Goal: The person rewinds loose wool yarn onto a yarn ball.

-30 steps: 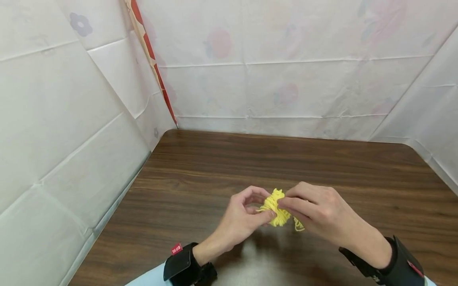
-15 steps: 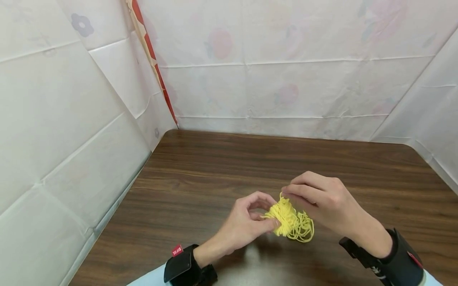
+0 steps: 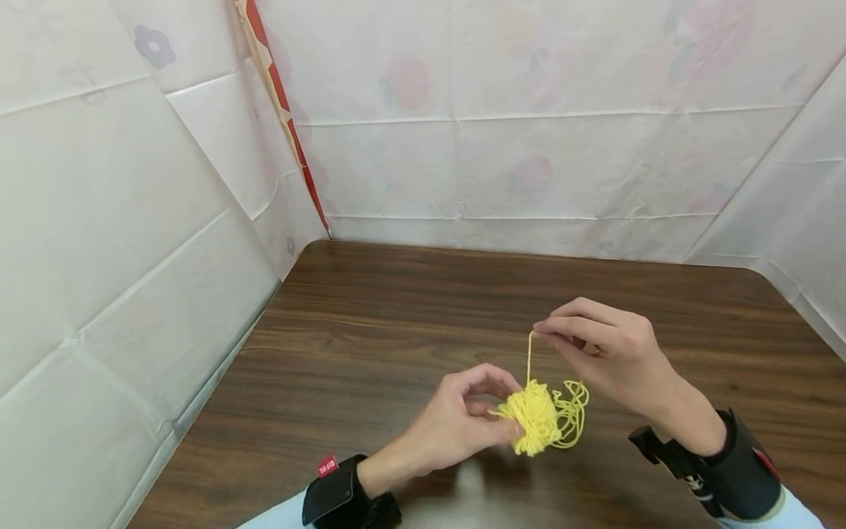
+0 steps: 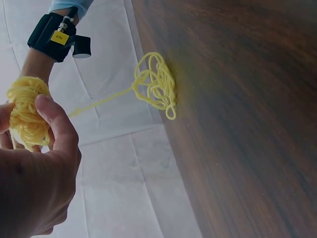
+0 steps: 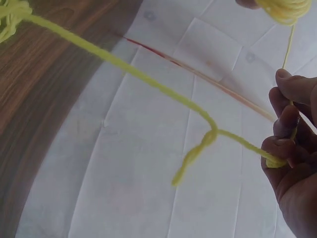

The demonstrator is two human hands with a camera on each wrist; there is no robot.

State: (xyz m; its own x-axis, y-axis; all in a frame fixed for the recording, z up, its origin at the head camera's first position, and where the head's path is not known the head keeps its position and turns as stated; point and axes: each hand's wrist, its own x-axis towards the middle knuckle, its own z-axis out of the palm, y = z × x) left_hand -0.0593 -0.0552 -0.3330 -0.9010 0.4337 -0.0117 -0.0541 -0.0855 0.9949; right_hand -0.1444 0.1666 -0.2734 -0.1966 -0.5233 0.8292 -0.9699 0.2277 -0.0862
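Note:
My left hand [image 3: 463, 419] holds a ball of yellow yarn [image 3: 532, 417], with the thumb across the near side. Up and to the right, my right hand [image 3: 617, 349] pinches a strand [image 3: 529, 360] that runs straight from the top of the ball to the fingertips. The right wrist view shows a second length of yarn [image 5: 124, 64] reaching from that hand back to a heap of loops, with a short twisted tail [image 5: 190, 158] hanging off it. More yarn passes between the fingers, partly hidden. The loose loops [image 4: 158, 84] lie on the tabletop.
A dark wood-grain table [image 3: 396, 316] lies under both hands. White sheets with faint prints [image 3: 463, 169] hang behind and at both sides. A red and cream strip [image 3: 284, 110] runs down the left back corner. Black wrist bands [image 3: 340, 492] sit on both wrists.
My right hand has risen away from the ball and moved rightward, drawing out a straight strand. My left hand has shifted slightly right and nearer with the ball. The loose loops show more fully.

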